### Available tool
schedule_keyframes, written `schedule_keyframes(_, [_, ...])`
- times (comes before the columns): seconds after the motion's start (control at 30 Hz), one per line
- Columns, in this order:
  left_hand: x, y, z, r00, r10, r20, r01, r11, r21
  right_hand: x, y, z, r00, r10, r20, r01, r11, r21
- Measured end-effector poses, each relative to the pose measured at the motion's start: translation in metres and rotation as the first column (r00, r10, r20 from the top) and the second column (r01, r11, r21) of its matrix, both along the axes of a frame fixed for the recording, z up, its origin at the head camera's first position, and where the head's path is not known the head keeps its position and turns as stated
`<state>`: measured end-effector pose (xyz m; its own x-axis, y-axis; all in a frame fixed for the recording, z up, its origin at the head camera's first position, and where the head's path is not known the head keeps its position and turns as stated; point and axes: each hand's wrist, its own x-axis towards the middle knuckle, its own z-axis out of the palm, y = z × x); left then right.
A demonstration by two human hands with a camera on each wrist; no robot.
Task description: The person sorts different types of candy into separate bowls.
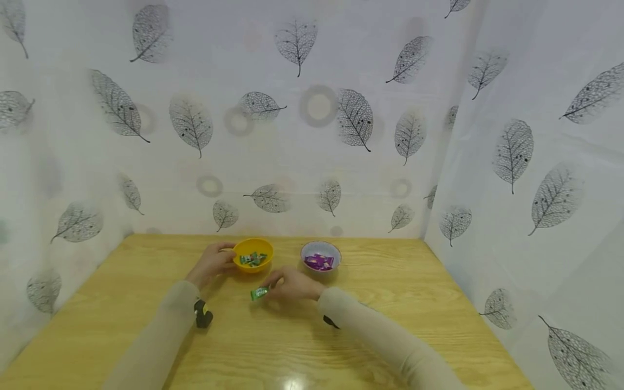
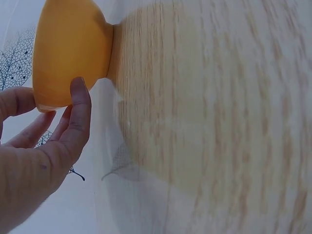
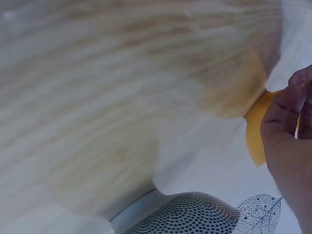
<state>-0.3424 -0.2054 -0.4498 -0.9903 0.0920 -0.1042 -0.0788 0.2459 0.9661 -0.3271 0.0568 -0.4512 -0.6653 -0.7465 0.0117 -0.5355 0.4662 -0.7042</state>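
Observation:
My left hand (image 1: 215,264) grips the near-left rim of a yellow bowl (image 1: 265,265) that holds several green-wrapped candies (image 1: 253,259). In the left wrist view, the thumb and fingers pinch the yellow bowl's wall (image 2: 73,53) at its rim. Just in front of that bowl, my right hand (image 1: 292,284) pinches one green-wrapped candy (image 1: 259,293) above the table. In the right wrist view, the right hand (image 3: 287,131) overlaps the yellow bowl (image 3: 254,131), and the candy is hidden there.
A white bowl (image 1: 306,251) with a dotted outside stands right of the yellow one, with several purple-wrapped candies (image 1: 319,262) in it. Both rest toward the back of the wood-grain table (image 1: 273,346). A leaf-print curtain (image 1: 312,151) hangs behind and along the sides.

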Motion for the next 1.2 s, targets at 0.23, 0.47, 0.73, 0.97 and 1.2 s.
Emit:
schedule_keyframes(0.23, [0.003, -0.001, 0.001, 1.000, -0.009, -0.001, 0.009, 1.000, 0.021, -0.006, -0.011, 0.012, 0.991, -0.114, -0.064, 0.112, 0.993, -0.030])
schedule_keyframes(0.47, [0.002, -0.001, -0.002, 1.000, -0.001, 0.009, 0.001, 0.999, 0.047, -0.010, -0.015, 0.019, 0.982, -0.174, -0.073, 0.169, 0.983, -0.074])
schedule_keyframes(0.73, [0.001, -0.001, -0.001, 1.000, -0.021, 0.018, 0.020, 0.998, 0.064, -0.016, -0.019, 0.020, 0.977, -0.187, -0.107, 0.178, 0.980, -0.084])
schedule_keyframes(0.97, [-0.001, -0.004, -0.001, 0.999, -0.022, 0.023, 0.020, 0.997, 0.076, -0.019, -0.021, 0.019, 0.941, -0.322, -0.106, 0.312, 0.945, -0.099])
schedule_keyframes(1.2, [0.002, -0.008, -0.001, 0.998, -0.056, 0.001, 0.055, 0.992, 0.116, -0.022, -0.028, 0.020, 0.906, -0.397, -0.149, 0.380, 0.916, -0.128])
